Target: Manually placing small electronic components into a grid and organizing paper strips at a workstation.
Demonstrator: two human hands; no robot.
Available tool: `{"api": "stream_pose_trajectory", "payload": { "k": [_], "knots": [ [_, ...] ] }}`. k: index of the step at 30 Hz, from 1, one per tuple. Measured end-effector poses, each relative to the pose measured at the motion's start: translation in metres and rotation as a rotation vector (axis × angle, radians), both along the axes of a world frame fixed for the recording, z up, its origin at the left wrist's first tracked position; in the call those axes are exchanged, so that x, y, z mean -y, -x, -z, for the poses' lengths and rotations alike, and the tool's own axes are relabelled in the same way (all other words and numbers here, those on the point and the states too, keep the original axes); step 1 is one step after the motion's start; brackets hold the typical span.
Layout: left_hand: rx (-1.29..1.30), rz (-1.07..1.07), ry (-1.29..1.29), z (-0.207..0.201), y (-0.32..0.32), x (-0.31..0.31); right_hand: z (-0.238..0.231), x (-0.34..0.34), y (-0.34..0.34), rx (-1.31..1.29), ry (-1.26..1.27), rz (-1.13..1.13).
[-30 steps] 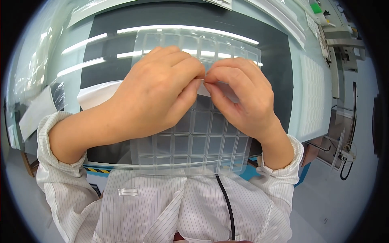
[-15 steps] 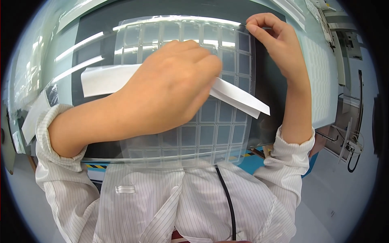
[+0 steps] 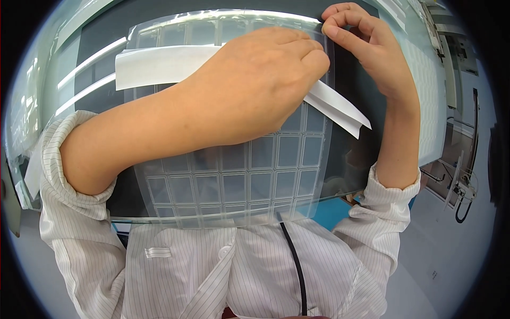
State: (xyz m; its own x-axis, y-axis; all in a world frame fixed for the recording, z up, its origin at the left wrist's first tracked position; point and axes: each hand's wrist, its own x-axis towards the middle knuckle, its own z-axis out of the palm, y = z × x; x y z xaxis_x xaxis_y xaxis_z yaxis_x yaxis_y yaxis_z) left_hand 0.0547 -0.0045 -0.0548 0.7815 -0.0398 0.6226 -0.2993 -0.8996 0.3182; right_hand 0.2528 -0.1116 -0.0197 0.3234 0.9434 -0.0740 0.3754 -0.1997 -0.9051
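A clear plastic sheet [image 3: 260, 183] with a grid of rectangular cells lies in front of me on a dark surface, its near edge reaching my coat. My left hand [image 3: 271, 80] is closed over a folded strip of white paper [image 3: 164, 66], whose ends stick out on both sides. That hand is over the sheet's upper right part; its palm side and fingertips are mostly hidden. At the sheet's far right corner, my right hand [image 3: 374, 50] pinches the edge between thumb and fingers.
The dark surface [image 3: 348, 143] extends right and left of the sheet. A stack of clear, ridged plastic sheets [image 3: 425, 95] is on the right. More glossy clear plastic [image 3: 32, 101] lies at the far left. A black cord [image 3: 295, 260] hangs down my coat.
My left hand has slid away from me and to the right with the white paper strip. The view has shifted slightly. My right hand keeps its pinch at the sheet's corner.
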Motion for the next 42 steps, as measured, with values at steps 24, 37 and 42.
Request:
{"api": "stream_pose_trajectory", "payload": {
  "k": [24, 37, 42],
  "knots": [
    [-0.046, 0.017, 0.064, -0.001, -0.001, -0.001, 0.000, -0.002, 0.005, 0.232, -0.004, 0.035],
    [-0.051, 0.018, 0.044, 0.000, -0.001, 0.000, 0.004, 0.006, -0.002, -0.022, -0.069, -0.081],
    [-0.083, 0.017, 0.029, 0.001, 0.000, -0.001, 0.007, 0.005, 0.000, -0.020, -0.041, -0.001]
  ]
}}
